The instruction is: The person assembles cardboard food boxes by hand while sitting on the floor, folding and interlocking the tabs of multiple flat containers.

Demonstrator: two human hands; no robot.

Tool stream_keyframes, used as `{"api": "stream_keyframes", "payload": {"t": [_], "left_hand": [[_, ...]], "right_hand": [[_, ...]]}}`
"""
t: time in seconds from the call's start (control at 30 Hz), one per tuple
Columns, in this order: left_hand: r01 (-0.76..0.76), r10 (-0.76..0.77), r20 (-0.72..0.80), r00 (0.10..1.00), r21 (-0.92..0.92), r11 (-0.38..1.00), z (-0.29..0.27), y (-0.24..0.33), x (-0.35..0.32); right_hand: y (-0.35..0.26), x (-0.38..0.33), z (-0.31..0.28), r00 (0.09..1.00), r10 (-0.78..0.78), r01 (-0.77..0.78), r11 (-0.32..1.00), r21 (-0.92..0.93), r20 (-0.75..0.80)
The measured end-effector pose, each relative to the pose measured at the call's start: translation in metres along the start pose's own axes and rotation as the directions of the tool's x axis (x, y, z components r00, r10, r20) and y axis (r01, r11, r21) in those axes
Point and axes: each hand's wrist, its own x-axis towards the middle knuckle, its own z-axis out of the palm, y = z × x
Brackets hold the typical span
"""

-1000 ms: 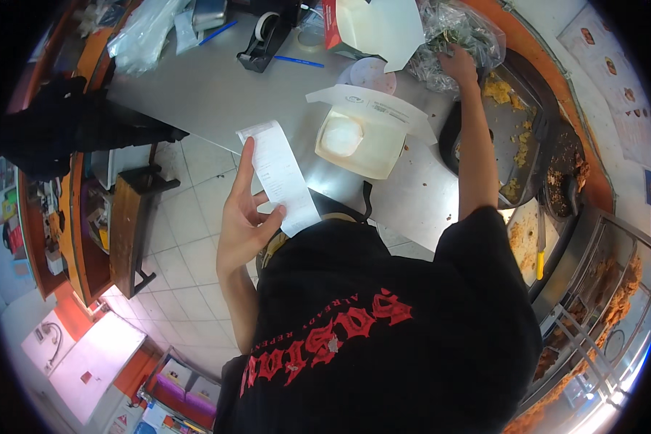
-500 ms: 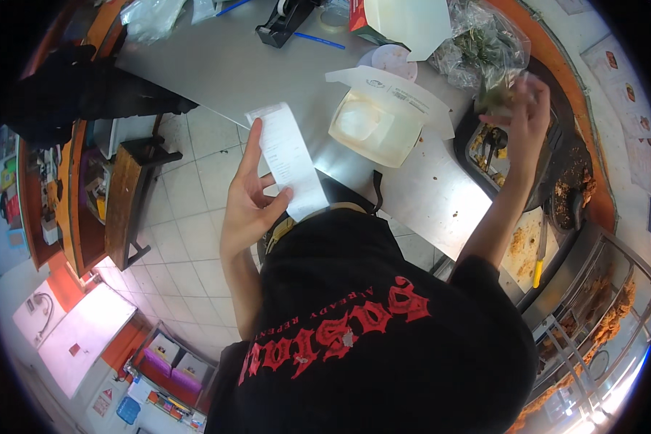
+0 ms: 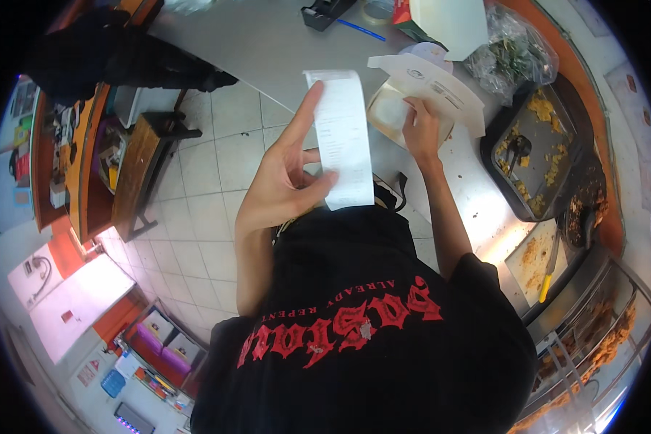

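My left hand holds a long white printed receipt upright between thumb and fingers, over the near edge of the metal table. To its right stands an open paper takeout box with its lid flap folded back. A whitish round piece lies inside, too indistinct to name. Over the box is my right hand, its fingers curled together; whatever they hold, if anything, does not show. A dark tray with yellow food bits and a black-handled utensil sits farther right.
Beyond the box are a second carton, a plastic bag of green leaves, a tape dispenser and a blue pen. A yellow-handled knife lies at right, near a fried-food display case. Another person's dark-clothed legs are at upper left.
My right hand has moved left from the dark tray to the paper box, uncovering the tray. The receipt in my left hand has shifted right in view, and the whole view has shifted somewhat.
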Motion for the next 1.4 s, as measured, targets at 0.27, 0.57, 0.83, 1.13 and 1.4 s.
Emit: {"api": "stream_keyframes", "payload": {"t": [0.27,0.57,0.83,1.13,1.4], "left_hand": [[-0.046,0.047,0.025,0.999,-0.039,0.998,-0.005,0.011,-0.012],[-0.032,0.040,0.093,0.995,-0.087,0.996,-0.003,0.017,-0.008],[-0.054,0.060,0.105,0.993,-0.061,0.997,-0.002,0.018,-0.006],[-0.034,0.039,0.109,0.993,-0.049,0.998,0.000,0.020,-0.007],[-0.055,0.059,0.108,0.992,-0.036,0.998,-0.001,0.018,-0.008]], "right_hand": [[-0.008,0.006,-0.007,0.965,0.055,-0.029,0.994,0.102,-0.255],[0.017,0.004,0.010,0.985,-0.103,0.105,0.994,0.012,-0.141],[0.008,-0.006,0.007,0.988,0.035,-0.026,0.998,0.059,-0.152],[0.018,-0.014,0.007,0.965,0.109,-0.127,0.990,-0.062,-0.240],[0.047,-0.015,0.017,0.898,0.433,-0.370,0.840,0.397,-0.078]]}}
